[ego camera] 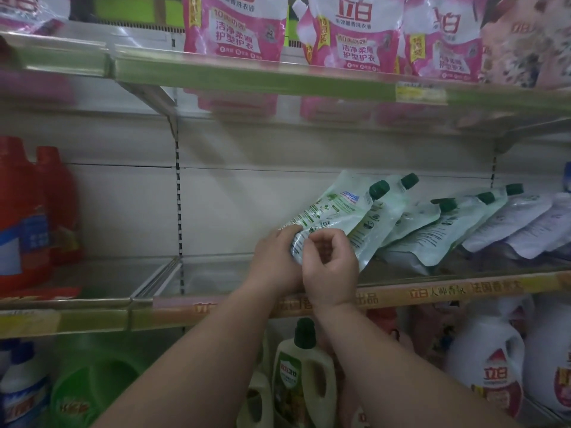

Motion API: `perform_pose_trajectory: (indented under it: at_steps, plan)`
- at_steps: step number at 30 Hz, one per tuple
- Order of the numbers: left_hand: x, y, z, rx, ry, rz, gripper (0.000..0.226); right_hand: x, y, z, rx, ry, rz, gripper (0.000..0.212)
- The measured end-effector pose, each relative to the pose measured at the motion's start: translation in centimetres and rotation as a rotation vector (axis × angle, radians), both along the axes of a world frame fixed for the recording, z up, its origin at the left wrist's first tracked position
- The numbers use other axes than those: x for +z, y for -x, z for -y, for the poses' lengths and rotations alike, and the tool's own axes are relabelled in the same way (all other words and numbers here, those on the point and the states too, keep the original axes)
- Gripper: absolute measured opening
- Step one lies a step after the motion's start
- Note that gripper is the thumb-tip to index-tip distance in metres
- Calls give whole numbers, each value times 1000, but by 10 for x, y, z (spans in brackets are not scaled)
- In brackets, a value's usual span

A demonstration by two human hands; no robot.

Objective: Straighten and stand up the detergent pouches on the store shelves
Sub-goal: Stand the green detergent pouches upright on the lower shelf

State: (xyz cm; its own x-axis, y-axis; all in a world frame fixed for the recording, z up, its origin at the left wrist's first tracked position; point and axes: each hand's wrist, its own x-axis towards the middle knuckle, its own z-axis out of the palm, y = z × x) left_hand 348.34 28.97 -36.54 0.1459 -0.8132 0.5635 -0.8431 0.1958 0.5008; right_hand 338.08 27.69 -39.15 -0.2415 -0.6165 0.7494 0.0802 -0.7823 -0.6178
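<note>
Held pouch: a pale green soft plastic detergent pouch with a dark green screw cap (332, 211) leans right on the middle metal shelf (216, 267), its cap end resting against the next pouch.
Left hand: the left hand (275, 257) grips the pouch's lower left corner, fingers wrapped onto its face.
Right hand: the right hand (329, 264) is closed narrow, pinching the bottom edge just beside the left.
Row: the other pale green capped pouches (432, 230) slump rightward, overlapping like fallen dominoes, with white and lilac pouches (525, 223) past them.
Risk: lifting the first pouch upright likely removes support or drags its neighbour; the slick, floppy film could also fold at the waist and sag again.
Cause: both grips sit low, so the heavy top is unsupported.
Edges: the yellow shelf-front strip (463, 291) lies near the pouch bases; a slipped base could slide over it.
Open room: bare shelf lies to the left, and there is clearance above.
</note>
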Motion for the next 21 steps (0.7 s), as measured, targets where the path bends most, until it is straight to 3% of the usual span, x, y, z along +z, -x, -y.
perform_pose_trajectory:
  at_steps: [3, 10, 13, 18, 21]
  plan:
    - [0, 1, -1, 30, -1, -12, 76, 1, 2, 0, 3, -30, -16, 20]
    - [1, 3, -6, 19, 5, -192, 80, 9, 7, -1, -6, -178, 34, 13]
    - [4, 4, -12, 4, 8, -239, 68, 20, 9, -1, 5, -284, 70, 11]
    - [3, 1, -7, 12, -13, -307, 85, 37, 8, 8, 50, -437, 24, 10]
    - [3, 0, -9, 13, -2, -368, 78, 42, 6, 9, 54, -445, -10, 11]
